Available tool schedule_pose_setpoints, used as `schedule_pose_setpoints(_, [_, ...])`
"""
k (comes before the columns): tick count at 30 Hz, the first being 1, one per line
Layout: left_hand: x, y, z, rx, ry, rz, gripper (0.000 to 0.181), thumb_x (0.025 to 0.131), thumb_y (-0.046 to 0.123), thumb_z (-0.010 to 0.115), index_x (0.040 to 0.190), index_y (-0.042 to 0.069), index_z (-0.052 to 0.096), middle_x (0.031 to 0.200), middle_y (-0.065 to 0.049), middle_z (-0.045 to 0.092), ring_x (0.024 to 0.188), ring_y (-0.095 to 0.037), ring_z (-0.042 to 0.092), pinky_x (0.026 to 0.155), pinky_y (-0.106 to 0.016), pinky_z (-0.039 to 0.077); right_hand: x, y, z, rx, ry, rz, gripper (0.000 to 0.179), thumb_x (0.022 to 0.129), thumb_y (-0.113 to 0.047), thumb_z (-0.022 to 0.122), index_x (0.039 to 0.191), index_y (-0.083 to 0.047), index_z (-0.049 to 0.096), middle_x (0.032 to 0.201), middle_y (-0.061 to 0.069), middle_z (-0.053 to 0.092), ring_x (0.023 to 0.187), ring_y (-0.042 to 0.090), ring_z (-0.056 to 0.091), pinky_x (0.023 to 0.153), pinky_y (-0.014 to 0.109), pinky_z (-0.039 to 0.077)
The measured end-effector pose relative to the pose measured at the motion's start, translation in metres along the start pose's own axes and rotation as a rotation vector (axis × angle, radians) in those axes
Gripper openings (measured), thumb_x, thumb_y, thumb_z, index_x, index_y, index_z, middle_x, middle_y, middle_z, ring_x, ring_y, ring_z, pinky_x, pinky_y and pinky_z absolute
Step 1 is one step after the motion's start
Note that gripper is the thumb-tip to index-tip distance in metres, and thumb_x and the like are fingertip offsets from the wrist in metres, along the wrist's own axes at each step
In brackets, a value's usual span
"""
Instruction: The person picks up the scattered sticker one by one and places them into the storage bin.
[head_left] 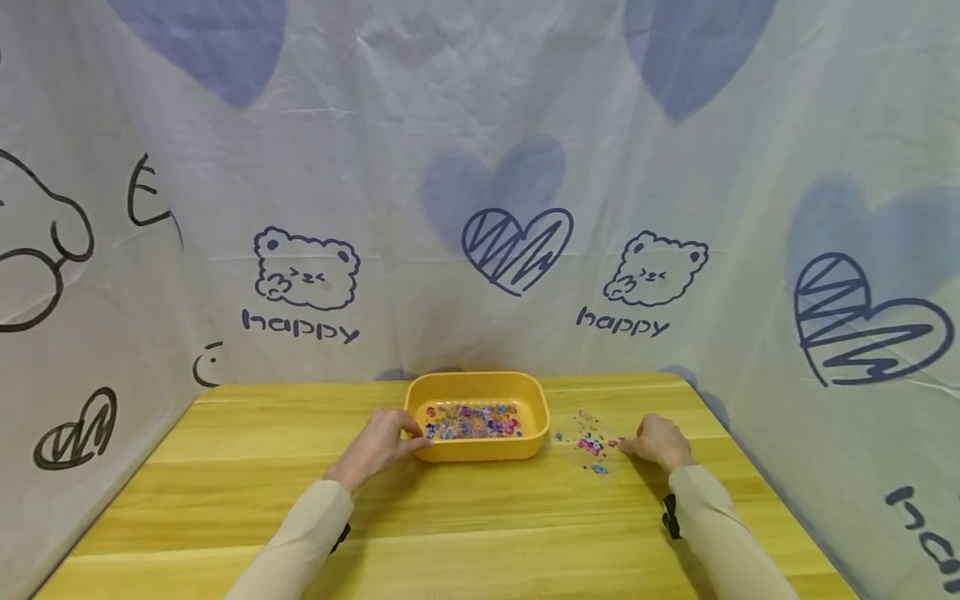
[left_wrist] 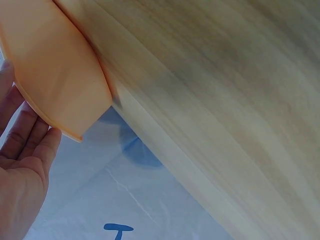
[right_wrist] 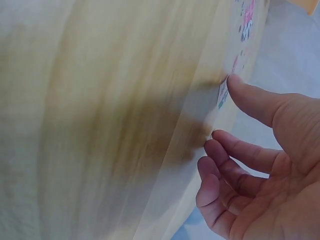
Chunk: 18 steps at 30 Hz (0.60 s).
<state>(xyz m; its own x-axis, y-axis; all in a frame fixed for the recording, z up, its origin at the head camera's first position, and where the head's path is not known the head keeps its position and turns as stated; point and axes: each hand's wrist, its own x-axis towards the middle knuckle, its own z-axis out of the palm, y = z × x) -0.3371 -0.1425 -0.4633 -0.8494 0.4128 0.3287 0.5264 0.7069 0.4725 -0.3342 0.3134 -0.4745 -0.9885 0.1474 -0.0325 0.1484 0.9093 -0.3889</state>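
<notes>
A yellow rectangular basin point(head_left: 480, 451) sits on the table in the head view, with many small, colourful flower-like pieces point(head_left: 472, 421) inside. My left hand point(head_left: 381, 446) grips the rim at its left end; in the left wrist view the fingers point(left_wrist: 22, 132) curl at the basin's edge point(left_wrist: 65, 75). To the right of the basin lies a small patch of pink, blue and orange flower-like pieces point(head_left: 590, 446), seemingly on a clear film. My right hand point(head_left: 660, 442) reaches down at its right side. The right wrist view shows the thumb point(right_wrist: 255, 102) touching there, apart from the loosely bent fingers.
The yellow wood-grain table point(head_left: 480, 533) ends at a white curtain point(head_left: 405, 292) printed with hearts, bears and lettering. More curtain hangs along the left and right sides. Dark bands point(head_left: 671, 517) circle both wrists over pale sleeves.
</notes>
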Motion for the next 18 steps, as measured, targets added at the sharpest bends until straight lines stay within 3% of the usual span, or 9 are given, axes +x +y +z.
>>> schedule_pose_setpoints(2, [0.001,0.001,0.0,0.001,-0.003,-0.002,0.009,0.083,0.021,0.078,0.083,0.012,0.078,0.085,-0.001,0.076,0.073,-0.007,0.063,0.067,-0.022,0.053,-0.001,0.0,-0.001,-0.005,0.006,0.001,0.041,0.084,-0.035,0.076,0.092,0.004,0.065,0.082,0.012,0.064,0.069,0.022,0.052,0.059,0.033,0.042])
schedule_pose_setpoints(9, [0.001,0.002,-0.001,0.002,-0.012,-0.009,0.01,0.083,0.022,0.078,0.084,0.012,0.078,0.086,-0.002,0.076,0.075,-0.008,0.064,0.069,-0.025,0.054,0.005,-0.001,0.006,0.008,0.014,-0.006,0.041,0.081,-0.04,0.078,0.075,-0.004,0.06,0.066,0.004,0.049,0.061,0.018,0.043,0.055,0.03,0.033])
schedule_pose_setpoints(14, [0.0,0.002,-0.001,0.006,0.001,0.0,0.01,0.083,0.021,0.079,0.083,0.012,0.078,0.087,-0.003,0.076,0.081,-0.014,0.068,0.073,-0.029,0.056,0.007,-0.003,0.011,0.031,0.036,-0.049,0.038,0.081,-0.033,0.08,0.07,-0.007,0.054,0.063,0.002,0.041,0.059,0.016,0.037,0.054,0.029,0.03])
schedule_pose_setpoints(18, [0.0,0.002,-0.001,0.009,0.003,0.006,0.01,0.083,0.021,0.079,0.083,0.011,0.078,0.087,-0.003,0.076,0.082,-0.015,0.068,0.074,-0.03,0.056,0.007,-0.006,0.01,0.04,0.031,-0.049,0.034,0.081,-0.029,0.081,0.078,-0.002,0.061,0.072,0.008,0.054,0.065,0.019,0.044,0.058,0.03,0.035])
